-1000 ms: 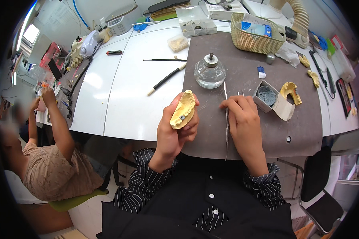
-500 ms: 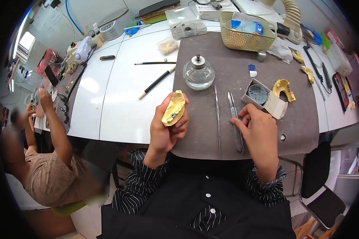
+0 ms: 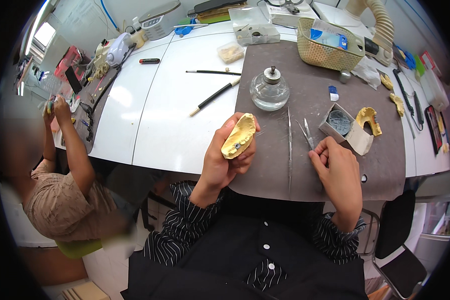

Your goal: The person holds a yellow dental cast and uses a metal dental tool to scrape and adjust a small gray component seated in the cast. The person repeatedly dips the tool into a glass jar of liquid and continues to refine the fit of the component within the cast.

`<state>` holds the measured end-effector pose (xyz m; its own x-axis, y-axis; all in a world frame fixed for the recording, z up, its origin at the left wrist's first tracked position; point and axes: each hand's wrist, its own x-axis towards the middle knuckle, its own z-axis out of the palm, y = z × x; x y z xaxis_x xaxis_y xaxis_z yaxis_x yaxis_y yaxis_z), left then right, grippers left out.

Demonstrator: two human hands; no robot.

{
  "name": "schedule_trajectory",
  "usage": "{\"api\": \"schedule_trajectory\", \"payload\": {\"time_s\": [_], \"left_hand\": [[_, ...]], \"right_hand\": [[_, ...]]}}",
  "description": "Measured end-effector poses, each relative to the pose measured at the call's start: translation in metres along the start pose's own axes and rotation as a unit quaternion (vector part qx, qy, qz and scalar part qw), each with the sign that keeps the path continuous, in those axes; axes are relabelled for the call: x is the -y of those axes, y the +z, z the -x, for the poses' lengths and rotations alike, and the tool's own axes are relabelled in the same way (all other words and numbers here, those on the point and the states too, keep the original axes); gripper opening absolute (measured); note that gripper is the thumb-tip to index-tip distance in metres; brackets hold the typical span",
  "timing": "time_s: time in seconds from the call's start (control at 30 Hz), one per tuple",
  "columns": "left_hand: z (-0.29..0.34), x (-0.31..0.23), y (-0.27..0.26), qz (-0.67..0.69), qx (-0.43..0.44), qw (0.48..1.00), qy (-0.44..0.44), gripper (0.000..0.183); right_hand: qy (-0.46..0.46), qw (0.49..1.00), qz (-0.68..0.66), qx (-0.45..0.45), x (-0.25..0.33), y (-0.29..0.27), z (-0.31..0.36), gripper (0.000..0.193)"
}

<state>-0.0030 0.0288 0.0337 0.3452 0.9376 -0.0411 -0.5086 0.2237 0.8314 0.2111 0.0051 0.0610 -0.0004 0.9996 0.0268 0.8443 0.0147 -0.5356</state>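
Note:
My left hand [image 3: 228,152] grips a yellow plaster dental model [image 3: 240,134], held up with its row of teeth showing and a small grey piece on one tooth. Closed by its fingertips, my right hand [image 3: 339,167] has hold of metal tweezers [image 3: 309,135] low over the brown mat; the two tips point away from me and stand apart. Between the hands, a thin metal carving tool [image 3: 289,145] lies on the mat. Just beyond the right hand sits an opened small box [image 3: 352,135] with a dark grey round block [image 3: 339,122] in it.
A glass spirit burner [image 3: 269,92] stands on the mat [image 3: 265,175]. Another plaster model [image 3: 369,120] lies right of the box. A woven basket [image 3: 330,52] is at the back. Brushes [image 3: 215,96] lie on the white table. A co-worker [image 3: 70,195] sits at left.
My right hand has picked the tweezers up from the mat, and their tips have spread. The view has shifted, so the table's things appear farther right. My left hand still holds the model.

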Motion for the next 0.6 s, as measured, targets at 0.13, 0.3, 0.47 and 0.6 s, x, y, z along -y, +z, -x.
{"api": "schedule_trajectory", "payload": {"time_s": [0.13,0.3,0.47,0.6], "left_hand": [[0.0,-0.001,-0.002,-0.007,0.019,1.0,-0.005,0.04],[0.0,0.0,-0.005,-0.004,0.033,0.999,-0.015,0.041],[0.0,-0.003,-0.006,0.025,0.045,0.998,-0.034,0.044],[-0.001,-0.004,-0.007,0.02,0.052,0.998,-0.04,0.044]], "right_hand": [[-0.046,0.994,-0.025,-0.097,0.003,0.001,0.006,0.012],[-0.04,0.951,-0.285,-0.114,0.004,-0.002,0.006,0.009],[-0.087,0.859,-0.476,-0.169,-0.003,0.01,0.002,0.021],[-0.038,0.731,-0.653,-0.197,0.004,0.016,0.007,0.033]]}}
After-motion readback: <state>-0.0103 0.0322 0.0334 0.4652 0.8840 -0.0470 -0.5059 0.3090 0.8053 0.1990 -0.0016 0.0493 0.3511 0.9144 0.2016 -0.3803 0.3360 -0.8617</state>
